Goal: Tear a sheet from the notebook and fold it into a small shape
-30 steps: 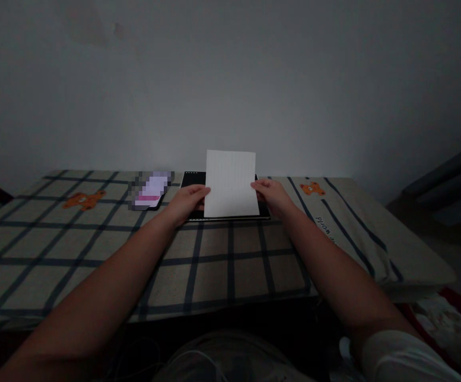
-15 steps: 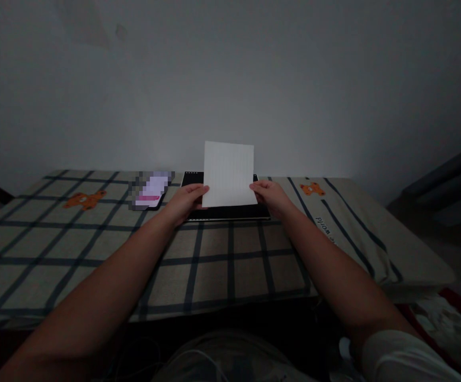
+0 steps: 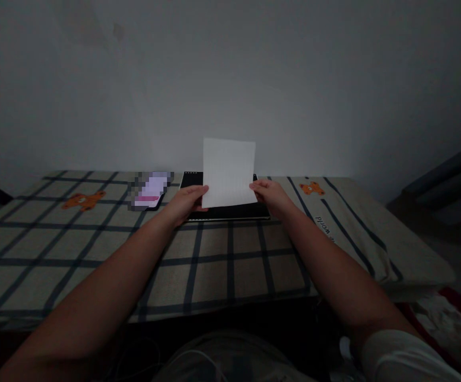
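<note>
Checked tablecloth (image 3: 214,276) bears a black notebook (image 3: 236,212), over which the left hand (image 3: 186,202) and right hand (image 3: 270,195) pinch a lined white paper sheet (image 3: 229,172) by opposite edges.

Fingers (image 3: 200,190) of left hand (image 3: 184,203), right hand (image 3: 272,194) pinch white paper (image 3: 229,172) over black notebook (image 3: 234,212).

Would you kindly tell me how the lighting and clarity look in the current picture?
In the head view, the light is dim, with deep shadow below the front edge of the tablecloth; in the head view, the paper sheet stands out pale, its lines faint; also in the head view, coarse pixel blocks obscure the lit phone.
</note>
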`<act>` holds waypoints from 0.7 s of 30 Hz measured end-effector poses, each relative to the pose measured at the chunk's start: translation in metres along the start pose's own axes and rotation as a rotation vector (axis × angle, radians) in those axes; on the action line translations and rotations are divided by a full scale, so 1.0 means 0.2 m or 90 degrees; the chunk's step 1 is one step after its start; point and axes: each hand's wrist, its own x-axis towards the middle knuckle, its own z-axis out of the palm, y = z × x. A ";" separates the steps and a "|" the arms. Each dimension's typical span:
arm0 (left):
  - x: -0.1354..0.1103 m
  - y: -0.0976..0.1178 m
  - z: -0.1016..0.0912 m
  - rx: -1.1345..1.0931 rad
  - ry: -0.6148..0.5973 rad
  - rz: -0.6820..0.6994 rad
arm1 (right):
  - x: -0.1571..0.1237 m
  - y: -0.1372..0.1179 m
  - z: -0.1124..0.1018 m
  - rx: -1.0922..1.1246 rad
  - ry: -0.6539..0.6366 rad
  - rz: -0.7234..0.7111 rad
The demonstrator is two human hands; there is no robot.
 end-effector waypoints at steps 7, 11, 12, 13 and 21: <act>0.02 -0.01 -0.03 -0.004 0.063 0.076 | 0.01 0.04 -0.01 0.027 -0.073 0.020; 0.03 -0.02 -0.03 -0.003 0.060 0.071 | 0.00 0.03 -0.01 0.053 -0.060 0.020; 0.02 -0.02 -0.03 -0.004 0.060 0.065 | 0.01 0.03 -0.01 0.058 -0.055 0.011; 0.02 -0.01 -0.03 -0.004 0.060 0.057 | 0.01 0.03 -0.01 0.059 -0.051 0.000; 0.01 0.00 -0.02 0.022 0.047 0.073 | 0.02 0.05 -0.01 0.019 -0.065 0.004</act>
